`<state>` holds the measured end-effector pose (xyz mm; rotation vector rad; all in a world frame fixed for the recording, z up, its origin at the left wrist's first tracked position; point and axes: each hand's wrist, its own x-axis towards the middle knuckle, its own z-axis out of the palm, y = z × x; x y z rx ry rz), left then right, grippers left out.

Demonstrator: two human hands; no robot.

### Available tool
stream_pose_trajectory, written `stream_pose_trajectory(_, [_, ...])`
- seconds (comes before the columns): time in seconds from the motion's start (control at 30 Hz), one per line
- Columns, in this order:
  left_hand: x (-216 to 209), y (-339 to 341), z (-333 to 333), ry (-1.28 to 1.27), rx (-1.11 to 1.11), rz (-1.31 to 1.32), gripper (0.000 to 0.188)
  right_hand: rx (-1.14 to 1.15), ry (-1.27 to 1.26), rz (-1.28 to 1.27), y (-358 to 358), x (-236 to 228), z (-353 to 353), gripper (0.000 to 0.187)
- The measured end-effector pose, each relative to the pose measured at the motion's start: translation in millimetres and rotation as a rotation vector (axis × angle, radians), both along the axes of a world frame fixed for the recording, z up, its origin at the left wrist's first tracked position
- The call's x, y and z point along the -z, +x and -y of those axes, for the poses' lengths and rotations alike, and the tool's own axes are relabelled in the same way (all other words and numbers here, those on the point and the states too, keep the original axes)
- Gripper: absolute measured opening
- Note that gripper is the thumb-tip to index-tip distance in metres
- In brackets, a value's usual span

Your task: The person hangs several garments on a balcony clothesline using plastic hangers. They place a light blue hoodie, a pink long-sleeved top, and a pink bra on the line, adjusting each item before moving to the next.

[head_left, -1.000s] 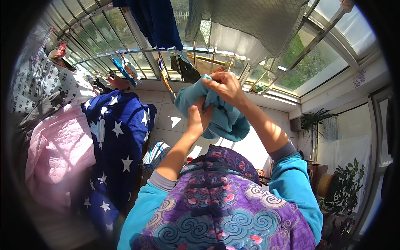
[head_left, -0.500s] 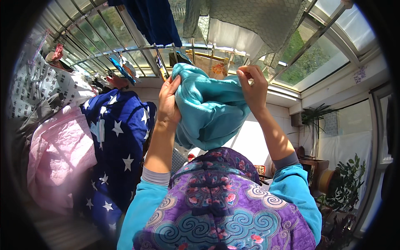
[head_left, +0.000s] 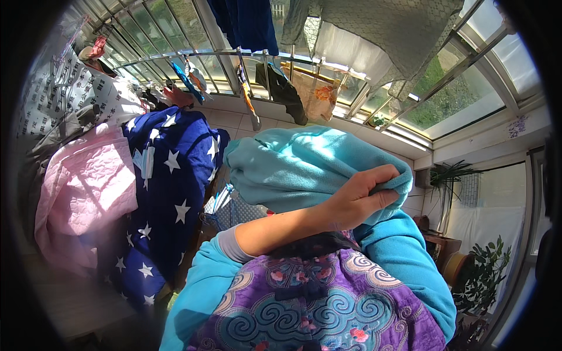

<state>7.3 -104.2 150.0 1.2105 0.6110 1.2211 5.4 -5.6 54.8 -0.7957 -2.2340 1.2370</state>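
A soft teal fleece piece (head_left: 287, 169), bunched and hollow like a sleeve or bag, is held up in front of my chest. My left hand (head_left: 360, 199) reaches across to its right end, with fingers and thumb closed on the edge there. My right arm, in a bright blue sleeve (head_left: 398, 245), runs up into that same end. The fleece hides my right hand, so its fingers do not show. I wear a purple patterned vest (head_left: 316, 298).
On the left hang a navy cloth with white stars (head_left: 175, 169) and a pink quilted cloth (head_left: 88, 187). Overhead are dark blue trousers (head_left: 246, 23) and a grey patterned cloth (head_left: 380, 29). Small items hang along the window rail. Potted plants (head_left: 483, 269) stand at right.
Both hands held the fleece opening from either side before. My left hand has moved right across my body to its right edge, and my right hand has gone inside the fleece, which now stretches sideways.
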Motion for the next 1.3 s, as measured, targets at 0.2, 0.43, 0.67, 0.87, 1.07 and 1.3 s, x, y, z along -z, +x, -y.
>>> stream_pose_trajectory(0.2, [36.2, -62.5, -9.3, 0.017, -0.495, 0.020, 0.008, -0.081, 0.115, 0.209, -12.5, 42.6, 12.7, 0.034])
stream_pose_trajectory(0.43, [156.9, -201.2, -26.4, -0.337, -0.891, 0.080, 0.012, -0.340, -0.561, 0.103, 22.8, -59.0, -24.8, 0.021])
stream_pose_trajectory(0.67, [190.1, -184.5, -36.5, -0.504, -0.761, 0.079, 0.025, 0.061, -0.333, -0.582, 20.4, -189.2, -36.3, 0.027])
stream_pose_trajectory(0.87, [160.8, -117.4, 4.0, 0.150, -1.165, -0.710, 0.022, -0.287, -0.552, -0.788, 11.8, -254.3, -30.4, 0.020])
stream_pose_trajectory(1.07, [180.6, -138.6, -49.8, -0.377, -0.701, -0.606, 0.042, -0.448, -0.158, -0.810, 23.9, -288.6, -34.7, 0.024])
stream_pose_trajectory(1.3, [66.5, -150.0, -63.3, -0.388, -0.382, 0.379, 0.044, 0.244, 0.369, -0.012, 34.8, -232.4, -121.2, 0.034])
